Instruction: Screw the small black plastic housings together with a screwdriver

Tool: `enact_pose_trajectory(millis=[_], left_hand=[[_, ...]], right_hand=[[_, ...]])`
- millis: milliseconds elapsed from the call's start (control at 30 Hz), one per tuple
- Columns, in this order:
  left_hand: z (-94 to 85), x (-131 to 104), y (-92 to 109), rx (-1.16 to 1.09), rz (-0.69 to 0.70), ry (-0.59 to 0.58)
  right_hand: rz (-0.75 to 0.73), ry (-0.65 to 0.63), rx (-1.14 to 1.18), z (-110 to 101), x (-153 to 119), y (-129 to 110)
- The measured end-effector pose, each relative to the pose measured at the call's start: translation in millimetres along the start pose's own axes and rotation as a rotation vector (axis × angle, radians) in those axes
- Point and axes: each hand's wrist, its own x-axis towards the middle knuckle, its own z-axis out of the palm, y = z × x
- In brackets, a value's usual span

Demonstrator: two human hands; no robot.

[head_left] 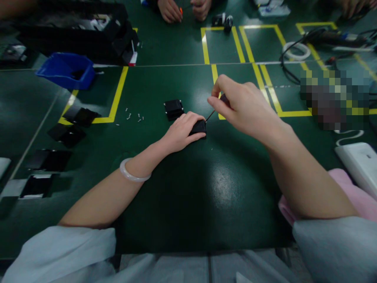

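Pressed to the green table, a small black part (199, 127) sits under my left hand (184, 133), whose fingers and thumb close round it. My right hand (235, 103) grips the dark handle of a screwdriver (210, 115), and its thin shaft slants down to the right end of the black part. The tip's exact contact is too small to tell. Just behind my left hand lies another black part (173, 108) with small shiny screws at its corners. Several loose screws (129, 116) are scattered on the table to the left.
A blue bin (67, 70) and a large black crate (76, 33) stand at the back left. Several black parts (50, 160) line the left side. Another person's hands (184, 8) are at the far edge. Cables (290, 70) and a white device (357, 161) lie right.
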Motion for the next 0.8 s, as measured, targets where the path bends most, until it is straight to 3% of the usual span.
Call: enact_pose_trajectory(millis=[800], left_hand=[[0.5, -0.1, -1.0, 0.010, 0.002, 0.003]], right_hand=[[0.006, -0.018, 0.034, -0.8, -0.1, -0.8]])
